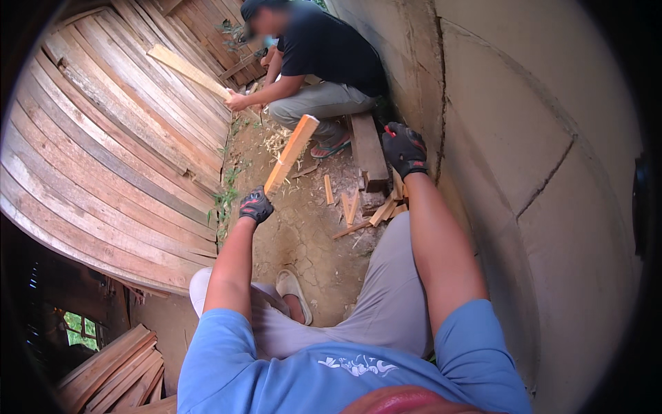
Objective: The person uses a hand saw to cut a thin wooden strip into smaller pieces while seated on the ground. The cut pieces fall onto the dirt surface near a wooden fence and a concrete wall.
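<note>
My left hand (256, 205), in a black and grey glove, is closed around the lower end of a flat wooden strip (292, 153). The strip tilts up and away to the right, its pale cut end uppermost. Raised beside the wall is my right hand (405, 149), gloved in black with red marks. Its fingers are curled closed, and what they hold, if anything, I cannot make out. Just left of that hand lies a thick squared timber (369, 153). Several short wood offcuts (383, 212) are scattered near its closer end.
Ahead, a co-worker in a dark shirt (334, 52) squats, holding a long pale board (187, 70) over wood shavings (279, 143). A plank wall (103, 138) stands left, a cracked plastered wall (524, 172) right. Stacked planks (114, 372) lie at lower left.
</note>
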`<state>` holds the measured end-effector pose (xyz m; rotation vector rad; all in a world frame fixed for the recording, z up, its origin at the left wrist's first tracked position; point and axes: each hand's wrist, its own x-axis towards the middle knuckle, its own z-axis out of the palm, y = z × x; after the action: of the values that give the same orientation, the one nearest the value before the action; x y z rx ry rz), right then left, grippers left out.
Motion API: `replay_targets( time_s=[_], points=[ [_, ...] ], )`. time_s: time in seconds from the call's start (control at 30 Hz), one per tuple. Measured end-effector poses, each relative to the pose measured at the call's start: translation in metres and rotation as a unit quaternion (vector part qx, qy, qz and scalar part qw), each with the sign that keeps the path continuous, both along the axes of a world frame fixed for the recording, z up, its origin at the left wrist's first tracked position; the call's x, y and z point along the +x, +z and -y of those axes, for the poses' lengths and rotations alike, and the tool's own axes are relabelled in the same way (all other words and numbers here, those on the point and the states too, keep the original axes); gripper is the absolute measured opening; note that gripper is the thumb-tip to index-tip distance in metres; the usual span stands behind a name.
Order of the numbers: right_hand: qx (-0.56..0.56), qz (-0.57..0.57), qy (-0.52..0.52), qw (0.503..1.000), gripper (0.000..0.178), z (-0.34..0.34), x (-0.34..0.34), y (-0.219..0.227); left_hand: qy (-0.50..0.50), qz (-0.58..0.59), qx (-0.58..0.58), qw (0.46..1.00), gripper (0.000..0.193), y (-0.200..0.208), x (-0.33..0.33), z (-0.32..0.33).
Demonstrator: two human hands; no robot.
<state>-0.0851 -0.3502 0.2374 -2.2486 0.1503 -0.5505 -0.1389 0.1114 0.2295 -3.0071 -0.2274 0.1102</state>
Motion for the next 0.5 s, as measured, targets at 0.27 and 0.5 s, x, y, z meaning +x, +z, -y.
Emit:
replay_targets(
  time_s=[0.27, 0.5],
  points=[
    [0.007, 0.048, -0.037, 0.998, 0.040, -0.043, 0.030, -0.006, -0.123, 0.013, -0.093, 0.988, 0.037, -0.127, 0.035, 0.106],
    [-0.028, -0.009, 0.017, 0.999, 0.045, -0.045, 0.031, -0.011, -0.148, 0.005, -0.144, 0.978, 0.038, -0.163, 0.047, 0.142]
  ],
)
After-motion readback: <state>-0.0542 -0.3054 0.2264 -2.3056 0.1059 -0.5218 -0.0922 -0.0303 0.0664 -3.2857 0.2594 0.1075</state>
